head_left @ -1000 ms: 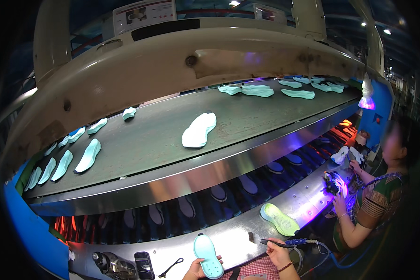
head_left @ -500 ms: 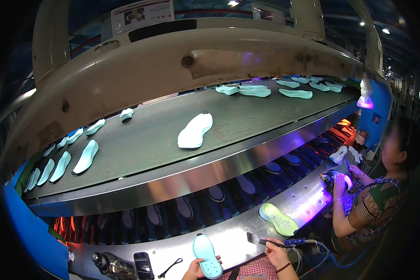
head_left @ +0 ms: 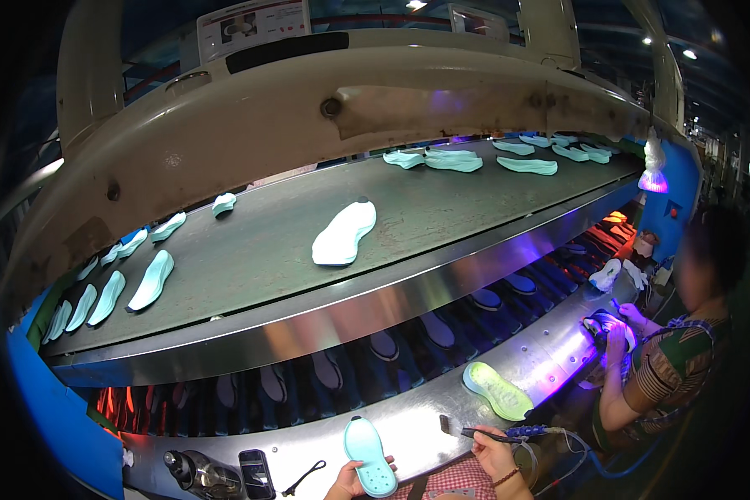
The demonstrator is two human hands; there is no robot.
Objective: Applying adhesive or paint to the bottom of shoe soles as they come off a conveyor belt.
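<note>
Low in the view, my left hand (head_left: 350, 481) grips a mint-green shoe sole (head_left: 370, 460), its toe end pointing away from me and small round dimples at the near end. To its right, my right hand (head_left: 495, 457) is closed around the dark handle of a brush (head_left: 485, 434), whose bristle tip reaches left over the metal ledge, apart from the sole. A blue segmented hose (head_left: 527, 431) runs by the brush handle. Beyond the right hand, a yellowish-green sole (head_left: 498, 390) rests on the metal ledge (head_left: 325, 429).
A conveyor belt (head_left: 258, 250) carries several mint soles and one bright sole (head_left: 343, 233). Dark shoe parts line a lower rack (head_left: 383, 343). A bottle (head_left: 200, 475), a phone (head_left: 257, 473) and a short black cord (head_left: 305, 477) are at left. A co-worker (head_left: 667, 358) handles a shoe (head_left: 608, 331) at right.
The bright sole on the belt appears slightly farther left. My right hand and brush have shifted a little; the sole in my left hand is nearly still. The co-worker's hands and shoe moved slightly right.
</note>
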